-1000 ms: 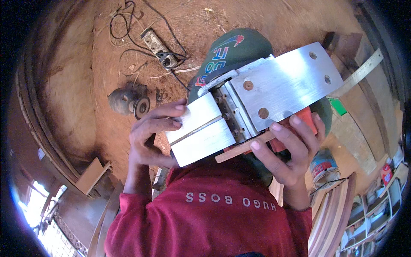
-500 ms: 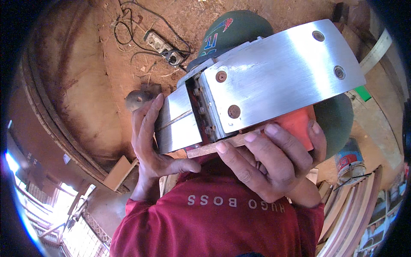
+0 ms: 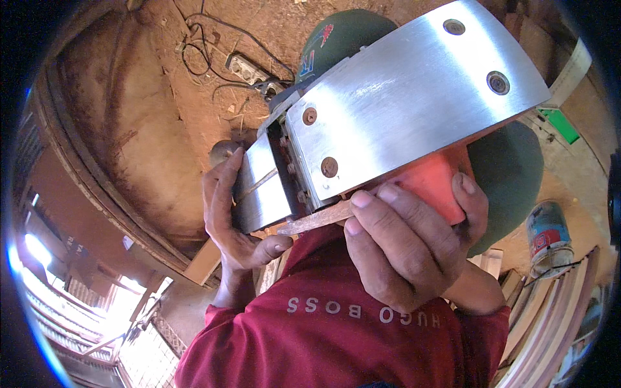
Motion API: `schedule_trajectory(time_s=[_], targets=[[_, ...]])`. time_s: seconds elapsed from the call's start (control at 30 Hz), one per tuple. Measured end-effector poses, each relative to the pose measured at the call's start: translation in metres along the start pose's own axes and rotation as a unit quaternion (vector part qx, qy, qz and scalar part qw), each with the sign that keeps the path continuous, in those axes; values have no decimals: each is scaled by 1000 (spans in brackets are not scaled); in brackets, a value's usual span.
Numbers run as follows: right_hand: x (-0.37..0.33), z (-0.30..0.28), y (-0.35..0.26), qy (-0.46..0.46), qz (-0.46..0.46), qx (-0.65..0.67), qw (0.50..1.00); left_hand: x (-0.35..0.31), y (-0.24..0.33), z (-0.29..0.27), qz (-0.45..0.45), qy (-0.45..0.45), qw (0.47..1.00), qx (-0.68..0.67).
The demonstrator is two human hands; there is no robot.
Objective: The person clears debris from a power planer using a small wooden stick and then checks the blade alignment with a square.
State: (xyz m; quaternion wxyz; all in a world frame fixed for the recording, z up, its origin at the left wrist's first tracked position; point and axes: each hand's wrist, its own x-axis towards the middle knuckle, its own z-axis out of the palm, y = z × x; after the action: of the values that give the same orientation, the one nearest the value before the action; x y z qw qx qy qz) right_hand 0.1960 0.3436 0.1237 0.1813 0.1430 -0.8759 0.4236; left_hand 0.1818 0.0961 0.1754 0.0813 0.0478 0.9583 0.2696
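Observation:
Sole up, an electric hand planer (image 3: 414,97) fills the upper middle, its bright metal plate fixed with several screws. The slot with the cutter block lies between the long plate and the short front plate. My left hand (image 3: 236,226) grips the front end, fingers on its outer edge and thumb below. At the near side, my right hand (image 3: 414,249) is closed around the orange-red body (image 3: 430,184). A thin wooden strip (image 3: 317,218) runs along the planer's near edge, its right end by my right fingertips. The planer's underside is hidden.
A socket strip (image 3: 249,70) with black cables lies on the dusty ground. Behind the planer is a dark green rounded thing (image 3: 508,181). A paint bucket (image 3: 550,239) and long wooden slats (image 3: 550,310) stand right. A curved wooden edge (image 3: 90,174) runs along the left.
The planer has shifted slightly up and left in view, and its long plate tilts a little more. My right fingers have moved slightly along its near side. Both hands keep hold.

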Motion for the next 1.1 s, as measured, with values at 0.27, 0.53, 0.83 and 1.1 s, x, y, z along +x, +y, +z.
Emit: schedule_trajectory(time_s=[0.27, 0.53, 0.83, 1.1], targets=[[0, 3, 3, 23, 19, 11, 999, 1, 1, 10, 11, 16, 1000, 12], [5, 2, 8, 25, 23, 29, 999, 0, 4, 13, -4, 35, 999, 5], [16, -9, 31, 0, -31, -39, 999, 2, -7, 8, 4, 54, 998, -27], [30, -1, 9, -37, 51, -116, 991, 10, -2, -8, 46, -1, 999, 20]])
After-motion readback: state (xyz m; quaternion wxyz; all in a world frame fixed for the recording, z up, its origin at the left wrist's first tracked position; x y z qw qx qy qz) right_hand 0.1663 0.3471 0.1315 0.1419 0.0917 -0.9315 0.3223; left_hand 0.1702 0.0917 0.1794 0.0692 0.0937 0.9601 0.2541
